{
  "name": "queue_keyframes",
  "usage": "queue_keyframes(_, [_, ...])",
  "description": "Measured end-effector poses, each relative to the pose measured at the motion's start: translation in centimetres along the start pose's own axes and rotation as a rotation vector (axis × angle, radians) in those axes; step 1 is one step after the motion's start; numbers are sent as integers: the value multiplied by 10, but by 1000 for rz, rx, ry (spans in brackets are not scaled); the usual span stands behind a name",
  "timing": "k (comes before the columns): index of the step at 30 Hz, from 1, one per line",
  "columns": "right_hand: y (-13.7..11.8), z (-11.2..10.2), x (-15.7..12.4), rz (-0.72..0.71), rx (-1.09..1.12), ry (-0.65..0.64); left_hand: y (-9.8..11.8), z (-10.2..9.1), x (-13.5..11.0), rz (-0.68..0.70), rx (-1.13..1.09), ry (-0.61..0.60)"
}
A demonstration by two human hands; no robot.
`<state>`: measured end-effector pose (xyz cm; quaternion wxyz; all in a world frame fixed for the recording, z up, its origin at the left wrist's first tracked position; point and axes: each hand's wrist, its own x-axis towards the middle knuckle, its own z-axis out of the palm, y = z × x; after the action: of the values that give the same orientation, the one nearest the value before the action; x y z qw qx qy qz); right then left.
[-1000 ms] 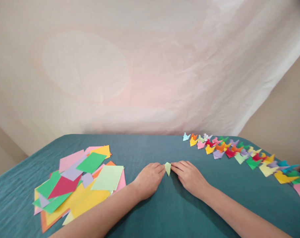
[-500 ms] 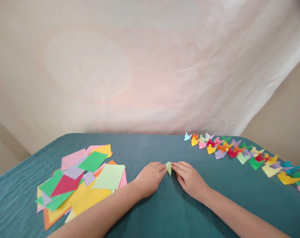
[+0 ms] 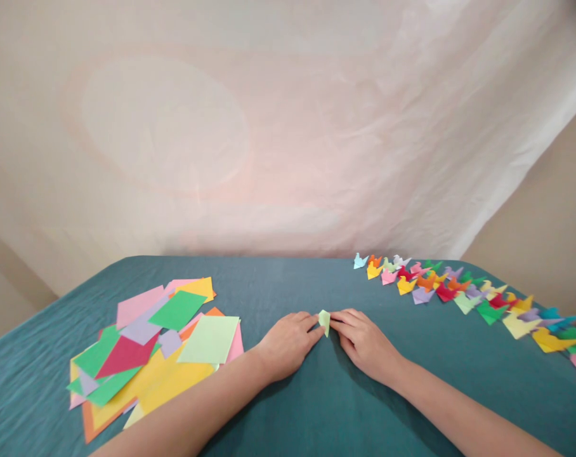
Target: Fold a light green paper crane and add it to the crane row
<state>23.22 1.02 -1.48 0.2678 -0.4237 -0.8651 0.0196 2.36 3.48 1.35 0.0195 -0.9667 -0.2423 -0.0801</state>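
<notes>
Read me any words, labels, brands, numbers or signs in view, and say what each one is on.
There are none: no readable text shows on the pale green folded paper, the loose paper sheets, the origami birds, the teal tablecloth or the pale hanging cloth.

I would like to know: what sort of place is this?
Probably an indoor origami corner, though whether in a home or a classroom is unclear: a teal-covered table bears loose coloured paper sheets and many origami birds.
</notes>
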Motion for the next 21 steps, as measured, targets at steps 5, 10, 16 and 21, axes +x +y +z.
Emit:
queue_keyframes(5, [0,-1,0,10,17,-8,-2,-2,-1,39,-10,-13])
queue_keyframes(10, [0,-1,0,-4,12,2,-2,-4,0,48,-30,-15])
queue_keyframes(16, [-4,-2,0,2,-4,16,-1,-8,1,38,-45,-37])
queue_keyframes(21, [-6,-1,-1,4,2,12,-1,-9,1,29,-44,-42])
